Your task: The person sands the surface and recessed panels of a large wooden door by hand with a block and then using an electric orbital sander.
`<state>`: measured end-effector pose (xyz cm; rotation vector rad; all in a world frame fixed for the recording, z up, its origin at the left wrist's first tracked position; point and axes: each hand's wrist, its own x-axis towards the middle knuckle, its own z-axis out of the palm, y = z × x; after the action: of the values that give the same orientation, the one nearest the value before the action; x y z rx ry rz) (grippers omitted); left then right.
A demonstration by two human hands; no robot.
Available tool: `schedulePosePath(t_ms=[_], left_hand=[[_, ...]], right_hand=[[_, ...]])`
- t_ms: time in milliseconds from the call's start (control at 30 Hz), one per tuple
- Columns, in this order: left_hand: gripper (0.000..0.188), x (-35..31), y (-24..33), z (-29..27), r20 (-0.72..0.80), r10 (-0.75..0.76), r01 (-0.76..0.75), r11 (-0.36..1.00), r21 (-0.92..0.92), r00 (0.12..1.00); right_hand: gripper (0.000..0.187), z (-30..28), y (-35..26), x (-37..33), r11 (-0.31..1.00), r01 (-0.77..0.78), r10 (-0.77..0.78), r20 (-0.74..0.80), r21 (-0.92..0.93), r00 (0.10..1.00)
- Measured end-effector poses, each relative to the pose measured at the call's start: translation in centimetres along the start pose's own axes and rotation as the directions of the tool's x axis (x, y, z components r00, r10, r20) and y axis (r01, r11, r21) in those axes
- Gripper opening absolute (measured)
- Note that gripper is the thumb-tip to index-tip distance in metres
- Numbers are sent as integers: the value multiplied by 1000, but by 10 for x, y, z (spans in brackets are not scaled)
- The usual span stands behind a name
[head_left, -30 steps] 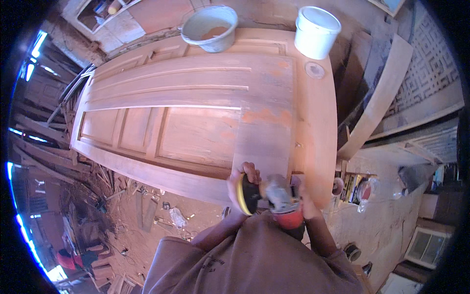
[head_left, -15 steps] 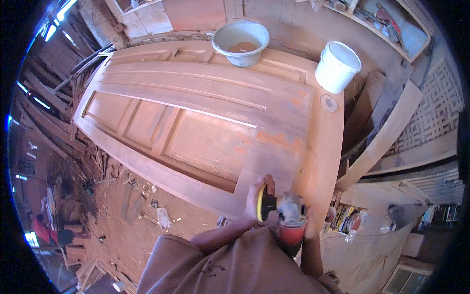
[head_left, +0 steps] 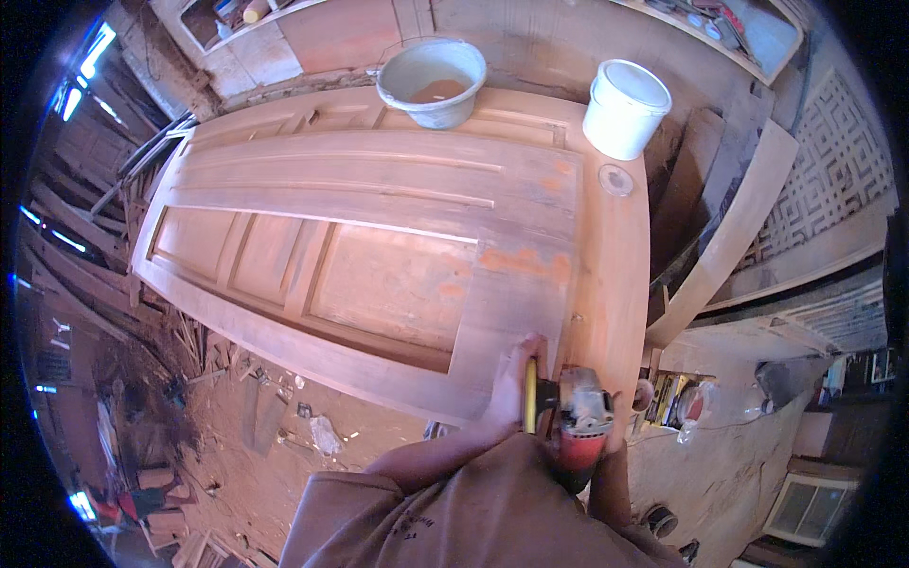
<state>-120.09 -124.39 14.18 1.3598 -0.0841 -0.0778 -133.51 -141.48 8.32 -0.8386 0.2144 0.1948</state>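
Observation:
A large panelled wooden door [head_left: 379, 246] lies flat in front of me. At its near right corner I hold a red and grey angle grinder [head_left: 579, 421] with a yellow disc standing on edge against the wood. My left hand [head_left: 511, 383] lies on the door beside the disc, fingers on the wood and the tool's head. My right hand [head_left: 620, 417] wraps the grinder body from the right and is mostly hidden behind it. Orange filler patches [head_left: 521, 260] mark the door just beyond the tool.
A grey bucket [head_left: 433, 80] with brownish paste and a white bucket [head_left: 625, 106] stand on the door's far end. Curved planks [head_left: 729, 227] lean at the right. Wood scraps and shavings [head_left: 275, 417] litter the floor at the left. Shelves [head_left: 720, 28] run along the back.
My view has shifted, so the door and buckets sit more to the right and nearer. The grinder and both hands stay at the door's near right corner.

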Motion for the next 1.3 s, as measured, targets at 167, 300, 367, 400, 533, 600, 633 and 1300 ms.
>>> schedulePosePath(t_ms=[167,300,367,400,533,600,633,1300], left_hand=[[51,1,38,26,293,-403,449,887,-107,867],[46,-17,-81,-1,802,-23,-713,444,543,597],[49,-32,-96,-9,944,-19,-883,347,315,329],[51,-36,-95,-9,946,-66,-859,401,318,319],[58,-52,-120,-6,944,-128,-872,360,331,305],[61,-48,-120,-3,963,-142,-914,309,263,229],[64,-42,-117,-2,970,-145,-947,229,226,196],[35,67,-93,112,789,-402,-788,593,-162,-465]], right_hand=[[72,-7,-21,-2,988,149,-150,17,37,989],[74,-20,-32,-18,953,299,-302,46,54,952],[76,-34,-37,-36,921,387,-388,36,46,921],[77,-40,-38,-43,905,424,-426,37,46,904],[80,-55,-33,-57,850,525,-527,41,45,849],[78,-49,-29,-76,815,576,-569,-105,60,816],[78,-46,-27,-80,801,592,-570,-192,88,799],[52,-49,46,-186,384,923,-782,-534,-8,321]])
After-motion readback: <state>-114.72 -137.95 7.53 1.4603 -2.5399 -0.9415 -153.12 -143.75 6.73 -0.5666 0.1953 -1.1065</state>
